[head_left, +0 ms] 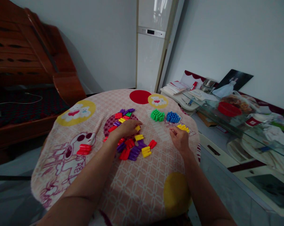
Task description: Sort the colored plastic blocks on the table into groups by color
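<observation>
My left hand (129, 128) reaches over a loose pile of ribbed plastic blocks, its fingers closed round a yellow plastic block (137, 128). Red blocks (125, 154), purple blocks (134, 153) and further yellow blocks (146, 152) lie scattered under and in front of that hand. My right hand (179, 138) is curled shut above the cloth; whatever its fingers may hold is hidden. Just beyond it sits a yellow cluster (183, 128), partly covered by the hand. A green cluster (157, 115) and a blue cluster (173, 117) stand packed together farther back.
A patterned cloth (142, 182) covers the round table. Some red blocks (84, 149) lie apart on the left. A glass-topped cabinet (217, 122) with papers and bags stands at the right, a wooden bench (64, 84) at the left, and a tall white appliance (148, 56) behind.
</observation>
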{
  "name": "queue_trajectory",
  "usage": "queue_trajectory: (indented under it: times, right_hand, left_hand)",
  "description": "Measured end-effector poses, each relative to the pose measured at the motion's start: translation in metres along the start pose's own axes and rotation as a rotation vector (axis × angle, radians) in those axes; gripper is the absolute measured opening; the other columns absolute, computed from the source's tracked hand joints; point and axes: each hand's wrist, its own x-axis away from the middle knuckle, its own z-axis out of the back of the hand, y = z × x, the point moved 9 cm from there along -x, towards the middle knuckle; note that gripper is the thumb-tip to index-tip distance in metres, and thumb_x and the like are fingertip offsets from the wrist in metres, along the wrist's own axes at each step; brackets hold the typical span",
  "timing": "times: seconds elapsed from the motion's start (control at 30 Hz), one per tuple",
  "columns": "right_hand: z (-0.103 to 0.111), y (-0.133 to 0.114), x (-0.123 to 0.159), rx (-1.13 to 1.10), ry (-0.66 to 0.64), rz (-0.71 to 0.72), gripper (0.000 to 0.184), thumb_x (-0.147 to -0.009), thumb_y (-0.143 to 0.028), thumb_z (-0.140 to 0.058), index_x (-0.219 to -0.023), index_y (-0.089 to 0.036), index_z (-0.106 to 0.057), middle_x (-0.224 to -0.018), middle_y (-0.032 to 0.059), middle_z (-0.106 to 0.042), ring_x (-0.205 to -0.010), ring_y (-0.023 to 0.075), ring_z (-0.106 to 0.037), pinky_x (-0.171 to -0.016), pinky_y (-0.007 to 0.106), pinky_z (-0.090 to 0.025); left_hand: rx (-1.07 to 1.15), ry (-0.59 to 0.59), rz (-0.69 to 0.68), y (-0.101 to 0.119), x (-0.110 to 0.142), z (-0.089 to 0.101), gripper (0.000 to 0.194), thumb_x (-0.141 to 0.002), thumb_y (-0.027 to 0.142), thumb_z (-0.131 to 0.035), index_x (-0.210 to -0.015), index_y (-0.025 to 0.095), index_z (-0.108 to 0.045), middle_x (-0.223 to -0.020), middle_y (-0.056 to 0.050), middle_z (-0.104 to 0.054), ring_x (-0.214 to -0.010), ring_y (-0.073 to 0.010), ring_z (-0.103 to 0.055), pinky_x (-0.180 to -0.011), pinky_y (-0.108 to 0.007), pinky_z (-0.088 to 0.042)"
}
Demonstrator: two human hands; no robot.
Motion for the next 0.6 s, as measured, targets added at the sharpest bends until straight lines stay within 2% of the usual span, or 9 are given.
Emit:
queue_trajectory:
  times: [0.07,0.17,0.23,0.3,0.37,0.43,0.53,0.6]
  right_hand:
    - [-0.007,-0.010,0.002,-0.027,-0.033,0.040,0.024,-0.086,-0.031,-0.054,-0.088,-0.021,-0.075,-0.073,0.0061,-0.073,-0.065,0.0191,-0.065,-0.064,0.027,-0.042]
    - [-0.015,-0.021,0.005,-0.039,-0.055,0.081,0.023,-0.087,-0.030,-0.054,-0.086,-0.022,-0.075,-0.071,0.0054,-0.072,-0.065,0.0188,-0.064,-0.062,0.027,-0.041]
    - [-0.020,-0.026,0.007,-0.036,-0.075,0.086,0.021,-0.087,-0.029,-0.054,-0.084,-0.022,-0.075,-0.068,0.0046,-0.071,-0.063,0.0183,-0.063,-0.061,0.026,-0.040]
    - [-0.025,-0.031,0.009,-0.049,-0.114,0.100,0.020,-0.087,-0.026,-0.055,-0.084,-0.022,-0.074,-0.068,0.0043,-0.071,-0.062,0.0180,-0.063,-0.060,0.026,-0.040]
    - [-0.029,-0.037,0.012,-0.088,-0.158,0.132,0.019,-0.087,-0.025,-0.056,-0.085,-0.021,-0.074,-0.071,0.0047,-0.072,-0.064,0.0180,-0.064,-0.062,0.027,-0.041]
    - [-0.032,-0.043,0.015,-0.160,-0.187,0.159,0.018,-0.088,-0.026,-0.056,-0.086,-0.020,-0.073,-0.077,0.0052,-0.073,-0.068,0.0179,-0.065,-0.065,0.027,-0.043]
    - [-0.034,-0.049,0.017,-0.322,-0.201,0.139,0.021,-0.089,-0.031,-0.058,-0.094,-0.019,-0.073,-0.081,0.0049,-0.074,-0.070,0.0170,-0.066,-0.066,0.026,-0.045]
    - [-0.036,-0.052,0.019,-0.454,-0.221,0.107,0.025,-0.089,-0.034,-0.059,-0.100,-0.017,-0.073,-0.080,0.0041,-0.073,-0.068,0.0162,-0.064,-0.063,0.025,-0.045]
  left_hand:
    - [-0.032,-0.014,-0.013,0.004,0.002,0.004,0.040,-0.075,0.024,-0.067,-0.114,0.021,-0.071,-0.115,-0.008,-0.072,-0.102,-0.0223,-0.066,-0.085,-0.027,-0.048]
    - [-0.011,-0.127,-0.055,0.017,0.007,-0.001,0.027,-0.076,0.034,-0.070,-0.100,0.022,-0.073,-0.099,-0.005,-0.074,-0.087,-0.0198,-0.067,-0.074,-0.025,-0.047]
    - [-0.025,-0.209,-0.047,0.022,0.009,-0.009,0.026,-0.071,0.031,-0.074,-0.095,0.021,-0.073,-0.090,-0.003,-0.074,-0.079,-0.0190,-0.066,-0.068,-0.025,-0.045]
    - [-0.076,-0.234,-0.024,0.023,0.009,-0.015,0.023,-0.069,0.027,-0.075,-0.091,0.020,-0.073,-0.087,-0.004,-0.074,-0.077,-0.0194,-0.066,-0.066,-0.026,-0.044]
    - [-0.112,-0.207,-0.021,0.023,0.007,-0.016,0.017,-0.072,0.025,-0.072,-0.087,0.019,-0.073,-0.086,-0.005,-0.074,-0.078,-0.0201,-0.066,-0.067,-0.027,-0.044]
    - [-0.091,-0.123,-0.018,0.022,0.004,-0.010,0.015,-0.075,0.026,-0.068,-0.086,0.017,-0.072,-0.086,-0.007,-0.074,-0.078,-0.0204,-0.066,-0.067,-0.027,-0.044]
    - [0.119,-0.009,-0.035,0.031,0.002,0.001,0.018,-0.080,0.029,-0.063,-0.089,0.015,-0.071,-0.085,-0.007,-0.074,-0.076,-0.0183,-0.067,-0.067,-0.026,-0.046]
    - [0.319,-0.009,-0.101,0.047,0.002,-0.002,0.022,-0.082,0.032,-0.062,-0.093,0.015,-0.070,-0.083,-0.005,-0.074,-0.073,-0.0161,-0.067,-0.065,-0.024,-0.048]
